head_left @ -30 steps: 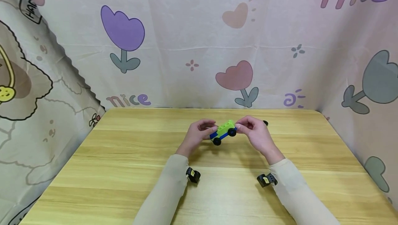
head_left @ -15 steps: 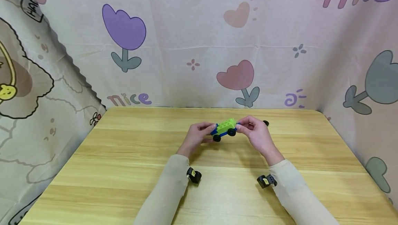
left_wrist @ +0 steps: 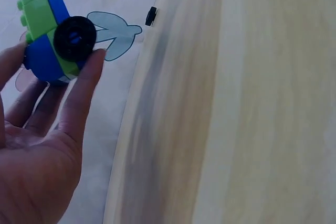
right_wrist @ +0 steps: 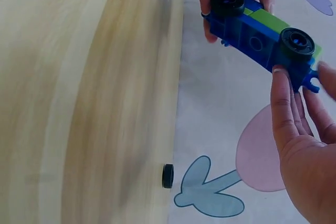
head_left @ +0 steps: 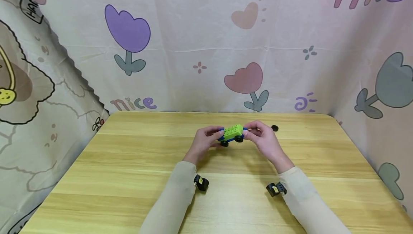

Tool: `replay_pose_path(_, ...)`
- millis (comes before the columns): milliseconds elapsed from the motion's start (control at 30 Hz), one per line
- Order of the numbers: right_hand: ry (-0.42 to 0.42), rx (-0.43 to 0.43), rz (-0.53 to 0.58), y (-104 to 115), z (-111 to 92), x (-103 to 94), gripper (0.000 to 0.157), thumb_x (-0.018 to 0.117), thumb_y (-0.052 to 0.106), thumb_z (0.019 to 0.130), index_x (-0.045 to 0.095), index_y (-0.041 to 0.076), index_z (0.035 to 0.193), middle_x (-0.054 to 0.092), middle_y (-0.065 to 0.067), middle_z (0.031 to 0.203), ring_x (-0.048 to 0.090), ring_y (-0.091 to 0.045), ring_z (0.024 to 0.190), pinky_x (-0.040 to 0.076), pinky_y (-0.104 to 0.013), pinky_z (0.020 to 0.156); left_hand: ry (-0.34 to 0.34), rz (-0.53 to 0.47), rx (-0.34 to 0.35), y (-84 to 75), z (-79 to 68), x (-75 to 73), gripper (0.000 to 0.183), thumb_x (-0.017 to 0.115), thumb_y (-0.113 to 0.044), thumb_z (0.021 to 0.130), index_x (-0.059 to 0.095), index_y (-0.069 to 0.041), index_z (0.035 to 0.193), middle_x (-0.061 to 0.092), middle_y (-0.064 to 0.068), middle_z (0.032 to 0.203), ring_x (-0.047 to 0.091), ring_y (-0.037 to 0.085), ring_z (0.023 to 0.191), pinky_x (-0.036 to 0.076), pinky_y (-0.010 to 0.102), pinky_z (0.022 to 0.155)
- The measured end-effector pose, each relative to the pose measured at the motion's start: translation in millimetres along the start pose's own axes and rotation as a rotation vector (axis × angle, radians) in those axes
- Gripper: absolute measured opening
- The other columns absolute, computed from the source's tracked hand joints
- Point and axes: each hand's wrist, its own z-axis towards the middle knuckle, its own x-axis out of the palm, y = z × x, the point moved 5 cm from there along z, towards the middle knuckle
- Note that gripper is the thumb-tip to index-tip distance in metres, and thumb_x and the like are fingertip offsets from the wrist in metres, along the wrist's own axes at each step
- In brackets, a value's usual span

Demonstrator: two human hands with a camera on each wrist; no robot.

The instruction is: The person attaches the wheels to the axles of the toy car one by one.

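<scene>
A toy car of green studded bricks on a blue base is held above the table between both hands. Black wheels show on its near side in every view. At the car's left end, the left hand grips it; in the left wrist view thumb and fingers close around the blue end. The right hand pinches the opposite end. From the right wrist, the blue underside is visible, with small blue prongs sticking out by the right fingers.
A loose black wheel lies near the table's far edge, right of the right hand. The left wrist view has two loose wheels, one of them here. Behind the wooden table hangs a printed cloth.
The car has turned from a steep tilt to nearly level, showing more of its studded top. The left fingers have closed in on its left end. The right hand keeps its hold.
</scene>
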Motion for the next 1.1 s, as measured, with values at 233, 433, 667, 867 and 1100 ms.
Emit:
replay_pose_path(233,0.099,0.067,-0.025,-4,-1,2.1,0.043,0.049,0.027,0.105,0.054,-0.012,0.122,0.059,-0.021,0.107,0.067,-0.027,0.086,0.056,-0.039,0.082,0.039,0.012,0.067,-8.7,-0.9,1.8,0.031,0.070,-0.008,0.092,0.066,0.002,0.121,0.065,0.014,0.114,0.063,0.024,0.099,0.056,0.040,0.083)
replay_pose_path(433,0.275,0.126,-0.003,-7,-4,8.1,0.046,0.046,0.029,0.106,0.056,-0.013,0.122,0.065,-0.019,0.101,0.067,-0.032,0.090,0.056,-0.040,0.081,0.059,0.043,0.142,-13.7,-3.0,1.1,0.029,0.071,-0.007,0.091,0.069,-0.001,0.119,0.065,0.013,0.119,0.061,0.025,0.104,0.054,0.036,0.086)
replay_pose_path(667,0.408,0.171,0.185,-9,-6,14.1,0.038,0.049,0.020,0.105,0.054,-0.017,0.115,0.063,-0.019,0.102,0.066,-0.029,0.094,0.055,-0.046,0.082,0.072,0.054,0.194,-15.5,-2.8,-0.4,0.030,0.071,-0.008,0.091,0.069,-0.002,0.120,0.066,0.009,0.121,0.055,0.031,0.118,0.052,0.033,0.090)
replay_pose_path(867,0.415,0.180,0.245,-11,-7,14.6,0.030,0.051,0.012,0.103,0.052,-0.017,0.113,0.061,-0.017,0.101,0.064,-0.024,0.094,0.053,-0.049,0.085,0.071,0.054,0.230,-18.5,-2.2,0.9,0.030,0.071,-0.006,0.090,0.069,-0.004,0.119,0.066,0.007,0.122,0.057,0.025,0.116,0.050,0.034,0.092)
replay_pose_path(1100,0.401,0.206,0.290,-11,-7,14.8,0.032,0.055,0.014,0.101,0.051,-0.015,0.114,0.059,-0.018,0.105,0.062,-0.025,0.097,0.050,-0.055,0.088,0.049,0.052,0.247,-21.1,-2.9,0.9,0.029,0.071,-0.003,0.089,0.070,-0.003,0.118,0.065,0.008,0.122,0.056,0.024,0.117,0.050,0.033,0.092)
